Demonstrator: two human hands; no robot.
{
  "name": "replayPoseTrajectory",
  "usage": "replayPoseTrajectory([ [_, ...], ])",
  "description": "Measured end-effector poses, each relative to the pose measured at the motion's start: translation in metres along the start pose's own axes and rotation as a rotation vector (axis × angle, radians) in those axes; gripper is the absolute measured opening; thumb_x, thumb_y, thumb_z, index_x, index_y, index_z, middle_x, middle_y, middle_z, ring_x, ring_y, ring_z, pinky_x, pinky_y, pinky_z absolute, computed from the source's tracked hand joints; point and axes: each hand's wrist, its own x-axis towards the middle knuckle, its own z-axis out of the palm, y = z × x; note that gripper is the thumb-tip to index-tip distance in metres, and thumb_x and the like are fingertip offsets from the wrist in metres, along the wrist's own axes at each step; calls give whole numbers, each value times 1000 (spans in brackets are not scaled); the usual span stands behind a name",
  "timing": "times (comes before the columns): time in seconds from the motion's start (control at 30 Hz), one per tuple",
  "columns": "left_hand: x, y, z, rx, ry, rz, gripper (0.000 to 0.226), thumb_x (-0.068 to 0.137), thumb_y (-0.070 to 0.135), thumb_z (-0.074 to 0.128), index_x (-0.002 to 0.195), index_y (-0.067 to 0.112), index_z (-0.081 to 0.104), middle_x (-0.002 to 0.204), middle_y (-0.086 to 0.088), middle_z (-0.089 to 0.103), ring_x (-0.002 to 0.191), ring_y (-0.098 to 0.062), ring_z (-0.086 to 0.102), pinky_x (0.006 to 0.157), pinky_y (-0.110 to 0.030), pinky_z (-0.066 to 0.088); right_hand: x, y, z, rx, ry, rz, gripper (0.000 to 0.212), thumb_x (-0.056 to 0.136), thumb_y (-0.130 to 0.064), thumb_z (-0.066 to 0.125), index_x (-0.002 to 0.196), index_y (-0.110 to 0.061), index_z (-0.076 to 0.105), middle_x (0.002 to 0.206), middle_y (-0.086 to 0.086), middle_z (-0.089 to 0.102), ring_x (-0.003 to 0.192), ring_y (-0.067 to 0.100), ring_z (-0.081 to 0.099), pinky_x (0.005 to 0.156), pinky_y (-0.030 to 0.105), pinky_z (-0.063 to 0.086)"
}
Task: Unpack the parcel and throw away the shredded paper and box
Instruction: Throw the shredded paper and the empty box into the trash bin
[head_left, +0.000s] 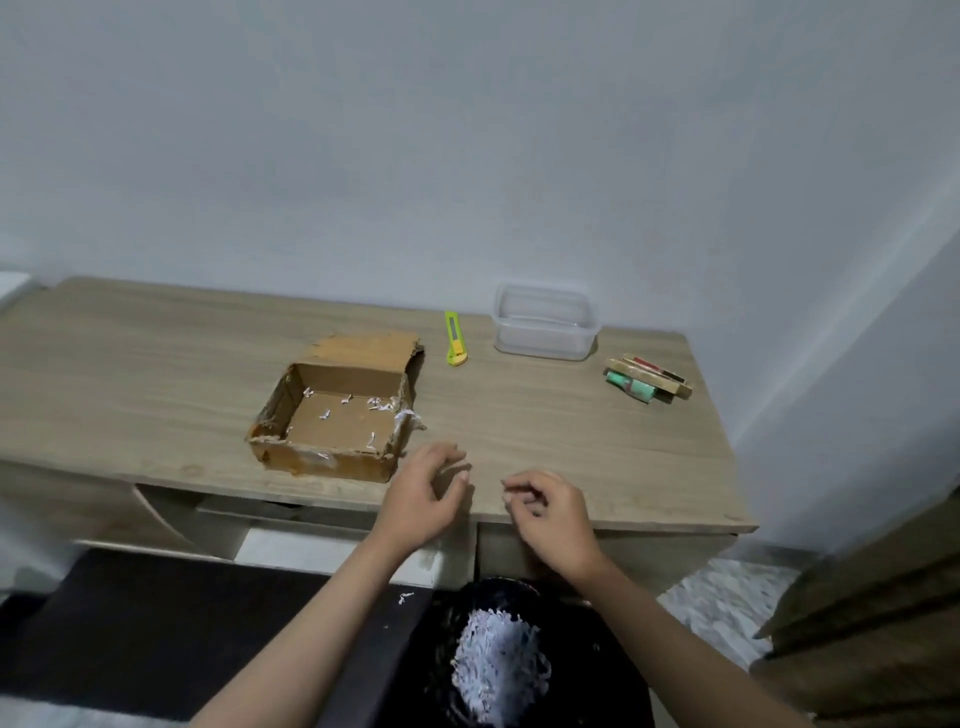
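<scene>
Bulk of white shredded paper (500, 662) lying in black bin (582, 675), 6 o'clock. Open brown cardboard box (335, 410) with scraps sitting on counter (571, 431), 10 o'clock of hands. Left hand (431, 496) fingers released; right hand (550, 512) fingers curling loosely, seemingly grasping nothing. Box disposal remaining.

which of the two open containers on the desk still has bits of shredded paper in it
The cardboard box, left of the green cutter; white shreds lie scattered on its floor. The clear plastic tub near the wall looks empty.
</scene>
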Motion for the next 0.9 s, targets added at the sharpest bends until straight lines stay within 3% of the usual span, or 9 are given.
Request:
replayPoseTrajectory([
  [0.13,-7,-22,-59,70,201,104,29,83,31,53,100,11,67,105,0,63,103,-14,55,91,-10,35,32,-35,43,102,-7,116,12,81,-12,65,87,-22,69,76,-2,69,69,8,65,70,19,54],
  [0.27,-2,-58,-124,85,411,25,38,80,37,53,106,12,65,113,-3,56,110,-19,49,94,-28,40,64,-59,99,353,90,371,25,79,-13,64,104,-9,65,90,13,70,79,23,65,79,37,52],
  [0.4,15,-108,-169,49,258,-201,72,73,52,63,133,17,43,137,-8,39,128,-22,38,106,-40,35,85,-74,139,417,208,527,39,73,-18,64,111,-6,61,107,13,67,98,29,64,97,43,49],
  [0.53,29,-138,-179,-119,1,-287,100,66,52,77,144,16,26,149,-5,32,136,-18,35,113,-37,30,95,-98,149,332,394,462,24,84,-6,59,107,-1,65,100,7,65,92,20,60,86,27,45],
  [0.6,33,-145,-174,-172,-79,-262,112,56,61,78,145,18,26,150,-1,35,136,-13,35,114,-39,30,96,-106,153,280,397,395,22,86,-5,56,105,-3,66,100,9,69,90,19,63,85,28,48],
  [0.7,33,-151,-164,-253,-77,-237,113,55,50,84,146,20,25,149,3,36,136,-7,35,115,-36,29,94,-111,163,237,340,332,19,86,-6,52,98,-9,66,95,8,72,87,20,69,87,34,54],
  [0.77,32,-154,-160,-287,-44,-219,112,53,51,84,145,23,26,149,4,38,136,-5,36,115,-37,31,95,-116,165,218,334,305,18,88,-4,51,94,-13,65,88,8,71,78,17,70,76,28,56],
  [0.83,31,-156,-159,-298,-18,-205,112,53,51,83,145,24,27,149,5,39,135,-4,36,114,-37,32,100,-121,164,185,408,275,18,87,-4,52,91,-15,65,81,5,69,67,11,68,65,21,53],
  [0.9,31,-156,-158,-289,4,-202,111,52,52,82,145,25,27,149,6,38,136,-3,35,114,-36,31,112,-122,160,139,512,273,19,85,-5,52,92,-15,67,78,4,67,67,14,61,68,25,49],
])
